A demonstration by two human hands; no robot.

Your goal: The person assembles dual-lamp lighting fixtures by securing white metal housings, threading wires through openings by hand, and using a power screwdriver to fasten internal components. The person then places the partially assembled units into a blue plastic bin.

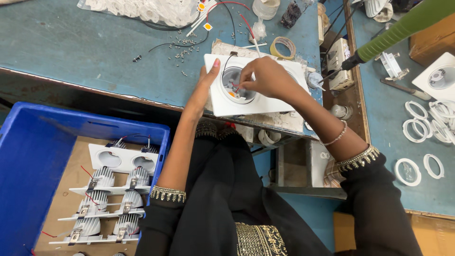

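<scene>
Head cam: left hand [204,87] grips the white light frame [256,102] at the bench [85,52] edge — right hand [265,78] fingers pinch a red wire [235,87] inside its round hole. Blue crate [42,142] w/ more lights nearby.

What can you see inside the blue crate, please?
Inside the blue crate, white light fittings with red wires are stacked on brown cardboard. The left arm covers its right corner.

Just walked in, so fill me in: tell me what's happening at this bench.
A person steadies a white square light housing at the blue table's edge with the left hand, while the right hand pinches thin red wires inside its round opening. A blue crate at the lower left holds similar fittings, stacked.
</scene>
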